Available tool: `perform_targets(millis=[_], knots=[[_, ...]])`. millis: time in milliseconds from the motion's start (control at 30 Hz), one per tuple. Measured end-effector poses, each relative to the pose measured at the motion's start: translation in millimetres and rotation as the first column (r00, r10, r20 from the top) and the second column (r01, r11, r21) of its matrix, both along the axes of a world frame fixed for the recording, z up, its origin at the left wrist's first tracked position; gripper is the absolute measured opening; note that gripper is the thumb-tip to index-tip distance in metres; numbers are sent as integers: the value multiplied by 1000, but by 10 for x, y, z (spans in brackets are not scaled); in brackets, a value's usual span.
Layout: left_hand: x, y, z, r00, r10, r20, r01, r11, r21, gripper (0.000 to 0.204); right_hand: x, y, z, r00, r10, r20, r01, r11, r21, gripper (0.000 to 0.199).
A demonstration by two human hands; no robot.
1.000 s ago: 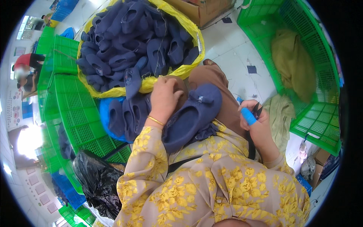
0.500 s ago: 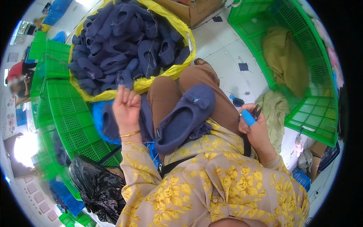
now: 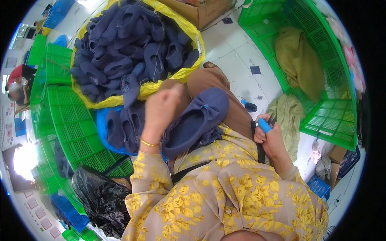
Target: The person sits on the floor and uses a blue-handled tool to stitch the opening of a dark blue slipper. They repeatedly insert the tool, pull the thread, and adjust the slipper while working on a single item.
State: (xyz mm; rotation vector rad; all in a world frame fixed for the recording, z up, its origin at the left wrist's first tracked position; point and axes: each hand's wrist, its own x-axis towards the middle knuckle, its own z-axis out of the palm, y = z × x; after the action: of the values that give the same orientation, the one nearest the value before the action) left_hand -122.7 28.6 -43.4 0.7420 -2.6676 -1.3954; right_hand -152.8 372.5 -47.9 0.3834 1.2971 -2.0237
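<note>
Your left hand [image 3: 161, 110] has lifted off the navy slipper [image 3: 195, 120], fingers loosely curled, holding nothing; the slipper stays on your lap. Right of the slipper, your right hand [image 3: 268, 138] keeps its grip closed on blue-handled snips [image 3: 264, 125], so trimming looks ready to start.

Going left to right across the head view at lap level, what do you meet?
Green crate → slippers on blue sheet → left hand → navy slipper on the lap → right hand holding blue-handled snips → olive cloth → green basket.
</note>
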Motion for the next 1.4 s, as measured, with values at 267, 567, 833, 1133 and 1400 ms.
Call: perform_targets(millis=[267, 567, 833, 1133, 1400], knots=[[26, 541, -207, 951, -127, -283, 183, 966, 184, 16, 189, 668, -532, 941, -260, 215, 243, 965, 102, 13], [166, 396, -367, 969, 85, -230, -25, 967, 252, 16, -151, 4304, -1616, 421, -905, 59, 770, 391, 504, 27], [83, 587, -245, 975, 37, -219, 18, 970, 244, 21, -615, 2365, -1751, 831, -437, -344, 556, 647, 522, 12], [54, 607, -214, 967, 92, -237, -24, 961, 277, 21, -168, -774, -96, 414, 824, -387, -464, 557, 689, 30], [15, 630, -247, 990, 83, -112, -22, 887, 461, 18, -328, -936, 62, 809, 321, -492, -283, 947, 152, 18]])
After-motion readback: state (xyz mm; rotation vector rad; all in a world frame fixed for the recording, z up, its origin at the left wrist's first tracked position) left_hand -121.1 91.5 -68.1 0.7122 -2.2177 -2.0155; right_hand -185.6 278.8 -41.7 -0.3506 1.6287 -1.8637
